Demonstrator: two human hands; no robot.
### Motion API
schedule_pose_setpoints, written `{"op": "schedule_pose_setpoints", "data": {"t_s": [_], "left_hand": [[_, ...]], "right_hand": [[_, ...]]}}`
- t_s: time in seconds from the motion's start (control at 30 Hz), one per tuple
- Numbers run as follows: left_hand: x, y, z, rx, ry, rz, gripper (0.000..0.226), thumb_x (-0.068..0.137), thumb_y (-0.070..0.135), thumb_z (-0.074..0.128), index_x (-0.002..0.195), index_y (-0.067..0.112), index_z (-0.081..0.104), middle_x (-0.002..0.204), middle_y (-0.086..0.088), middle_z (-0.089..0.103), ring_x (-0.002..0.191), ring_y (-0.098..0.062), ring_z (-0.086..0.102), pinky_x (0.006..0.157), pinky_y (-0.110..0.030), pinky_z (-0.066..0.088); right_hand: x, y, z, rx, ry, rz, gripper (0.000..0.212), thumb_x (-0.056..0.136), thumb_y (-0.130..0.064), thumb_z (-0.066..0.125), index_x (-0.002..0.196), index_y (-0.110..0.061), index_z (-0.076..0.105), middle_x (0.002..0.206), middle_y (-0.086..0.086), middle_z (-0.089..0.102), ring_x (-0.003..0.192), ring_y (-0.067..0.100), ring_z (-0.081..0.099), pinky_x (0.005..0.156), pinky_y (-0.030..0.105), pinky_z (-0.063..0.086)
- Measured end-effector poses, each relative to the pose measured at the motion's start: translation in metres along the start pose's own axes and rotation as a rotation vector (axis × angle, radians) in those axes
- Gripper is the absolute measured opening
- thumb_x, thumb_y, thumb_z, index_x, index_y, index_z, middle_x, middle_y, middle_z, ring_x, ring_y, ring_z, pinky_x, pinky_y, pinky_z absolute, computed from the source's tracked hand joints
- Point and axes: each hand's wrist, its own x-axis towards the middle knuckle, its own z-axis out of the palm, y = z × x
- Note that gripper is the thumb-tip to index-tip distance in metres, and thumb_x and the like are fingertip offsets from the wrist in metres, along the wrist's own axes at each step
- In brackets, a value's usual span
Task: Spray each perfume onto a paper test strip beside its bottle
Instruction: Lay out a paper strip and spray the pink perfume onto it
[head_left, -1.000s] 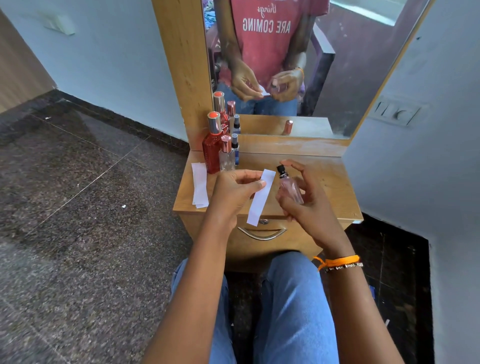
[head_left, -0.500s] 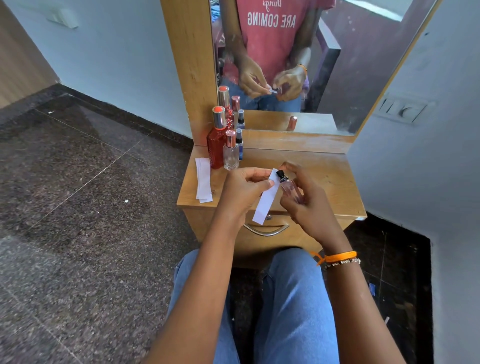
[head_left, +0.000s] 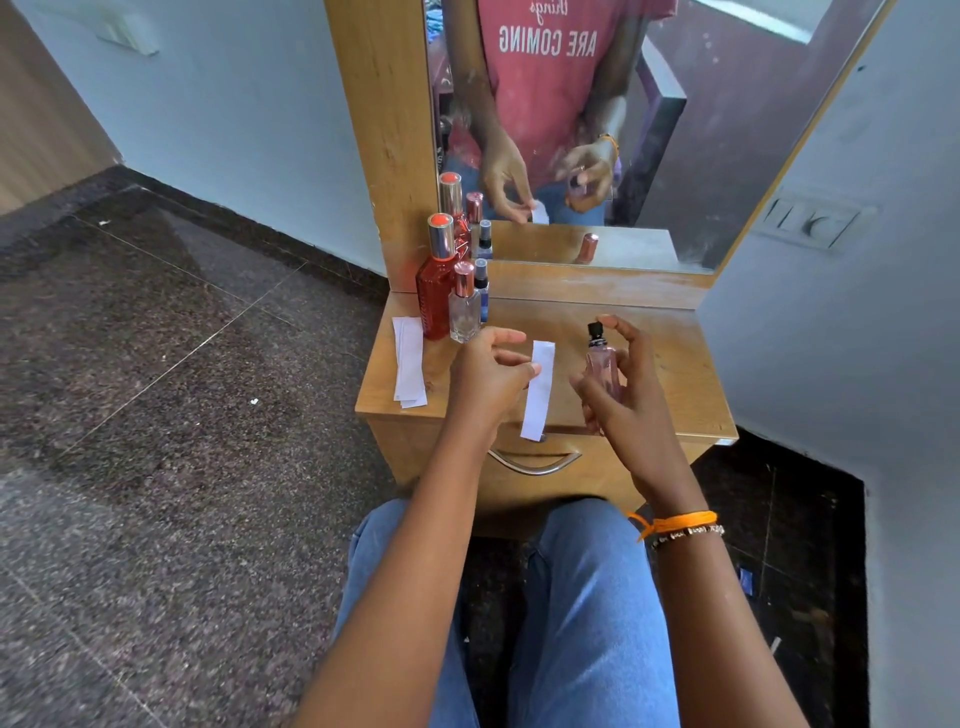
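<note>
**One strip held beside one uncapped bottle**

One paper test strip (head_left: 539, 389) is pinched near its upper half by the left hand (head_left: 491, 376) and hangs with its long axis nearly upright over the front edge of the desk (head_left: 670, 364). Just to its right, and apart from it, a small pink perfume bottle (head_left: 601, 364) is gripped upright by the right hand (head_left: 621, 384), with a finger raised over its black nozzle (head_left: 595, 329). Which way the nozzle opening faces cannot be told; the strip lies to the bottle's left, so a spray is judged to need aiming that way.

At the desk's back left corner a tall red bottle (head_left: 435, 291), a clear bottle with a rose cap (head_left: 464, 306) and a small blue bottle (head_left: 482, 291) are grouped closely. Spare strips (head_left: 409, 361) are laid flat just left of them. Nothing is seen between strip and nozzle. A mirror (head_left: 597, 130) is mounted behind.
</note>
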Motion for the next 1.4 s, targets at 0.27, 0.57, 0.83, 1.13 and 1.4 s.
{"op": "schedule_pose_setpoints", "data": {"t_s": [0.27,0.57,0.83,1.13,1.4], "left_hand": [[0.031,-0.006,0.022,0.297,0.141,0.117,0.02,0.08,0.002,0.068,0.096,0.012,0.059,0.086,0.0,0.064,0.076,-0.011,0.058,0.058,-0.016,0.042],[0.028,-0.011,0.029,0.481,0.24,0.285,0.026,0.081,0.003,0.066,0.106,0.011,0.059,0.109,-0.006,0.059,0.095,-0.022,0.059,0.078,-0.035,0.053],[-0.005,-0.003,0.01,0.07,-0.161,0.321,0.018,0.093,0.036,0.049,0.096,0.029,0.065,0.091,0.005,0.07,0.091,-0.005,0.063,0.079,-0.022,0.048],[-0.006,-0.005,0.005,0.085,-0.127,0.252,0.017,0.081,0.017,0.068,0.098,0.023,0.068,0.097,0.011,0.067,0.094,-0.005,0.061,0.08,-0.021,0.048],[-0.004,-0.001,0.001,0.144,-0.107,0.249,0.026,0.085,0.017,0.065,0.111,0.016,0.065,0.11,0.003,0.067,0.094,-0.005,0.057,0.07,-0.008,0.038]], "right_hand": [[0.003,0.01,-0.001,0.102,-0.008,0.005,0.052,0.084,-0.019,0.046,0.131,-0.038,0.034,0.089,-0.03,0.059,0.082,0.004,0.061,0.074,0.026,0.054],[0.006,0.014,0.002,0.089,0.015,-0.056,0.059,0.092,-0.008,0.055,0.129,-0.048,0.033,0.094,-0.03,0.057,0.089,0.03,0.065,0.073,0.028,0.057],[0.007,0.013,0.006,-0.015,0.108,-0.071,0.083,0.082,-0.013,0.069,0.145,-0.026,0.018,0.102,-0.003,0.054,0.103,0.003,0.055,0.091,0.012,0.044],[0.005,0.011,0.004,-0.031,0.059,-0.069,0.068,0.079,-0.002,0.069,0.134,-0.025,0.036,0.108,-0.009,0.059,0.105,0.001,0.057,0.088,0.02,0.051],[0.028,0.033,-0.005,-0.478,0.045,-0.08,0.042,0.08,0.017,0.051,0.112,-0.008,0.065,0.122,0.012,0.057,0.114,0.03,0.051,0.091,0.019,0.04]]}}
